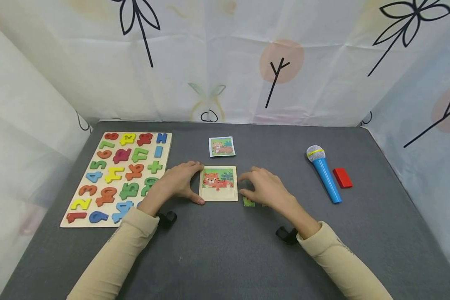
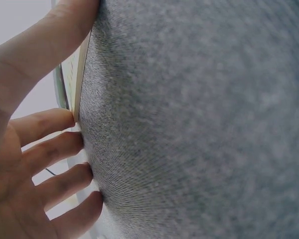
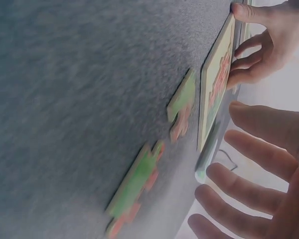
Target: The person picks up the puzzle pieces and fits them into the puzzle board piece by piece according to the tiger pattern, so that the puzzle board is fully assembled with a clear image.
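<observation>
Letter board (image 1: 166,156): leftmost on the table (image 1: 225,258).
Left hand (image 1: 178,181): I see it spread wide, touching the tiger tray (image 1: 219,197).
Tiger tray: flat, between both hands.
Right hand (image 1: 265,187): fingers apart, empty, near loose pieces (image 3: 134,181).
Microphone (image 1: 327,177): beside a red block (image 1: 342,178).

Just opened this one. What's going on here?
A person's left hand holds a pale, square wooden puzzle board by its left side. An orange tiger picture fills its far part; the near part shows bare wood. The right hand, holding nothing, hovers by the board's right edge, near two flat green-and-orange puzzle pieces loose on the grey table. A small tiger picture card lies beyond the board, a blue microphone with a silver head off to the right.
</observation>
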`<state>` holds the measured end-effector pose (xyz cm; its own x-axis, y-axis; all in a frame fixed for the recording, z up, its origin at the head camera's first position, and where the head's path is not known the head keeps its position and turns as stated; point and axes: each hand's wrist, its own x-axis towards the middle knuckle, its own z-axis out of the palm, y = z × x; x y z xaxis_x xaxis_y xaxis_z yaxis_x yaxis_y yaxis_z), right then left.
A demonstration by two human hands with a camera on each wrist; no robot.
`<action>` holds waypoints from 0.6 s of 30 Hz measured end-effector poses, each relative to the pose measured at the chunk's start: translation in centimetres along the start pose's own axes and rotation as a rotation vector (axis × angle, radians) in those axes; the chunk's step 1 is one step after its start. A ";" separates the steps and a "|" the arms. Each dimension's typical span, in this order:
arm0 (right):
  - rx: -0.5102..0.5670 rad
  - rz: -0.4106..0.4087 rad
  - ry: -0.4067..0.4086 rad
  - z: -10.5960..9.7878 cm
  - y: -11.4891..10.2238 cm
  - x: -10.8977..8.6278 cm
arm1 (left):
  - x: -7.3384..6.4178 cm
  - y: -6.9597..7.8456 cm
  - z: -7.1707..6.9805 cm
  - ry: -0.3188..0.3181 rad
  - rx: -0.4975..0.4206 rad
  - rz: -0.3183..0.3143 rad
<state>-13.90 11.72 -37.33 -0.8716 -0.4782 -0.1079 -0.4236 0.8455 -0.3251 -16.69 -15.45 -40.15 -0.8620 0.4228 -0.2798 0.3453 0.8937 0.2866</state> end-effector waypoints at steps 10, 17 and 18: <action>0.027 0.006 -0.009 0.6 1.1 -1.8 | -0.2 0.1 -0.1 0.005 -0.007 0.015; 0.038 0.006 -0.024 1.2 1.0 -2.2 | -0.1 0.3 -0.2 0.003 0.001 0.011; 0.039 0.004 -0.027 1.3 1.0 -2.2 | 0.0 0.3 -0.2 0.003 0.001 0.013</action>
<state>-12.07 13.35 -38.59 -0.8660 -0.4817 -0.1345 -0.4098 0.8376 -0.3612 -16.65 -15.23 -39.87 -0.8588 0.4335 -0.2730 0.3566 0.8885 0.2888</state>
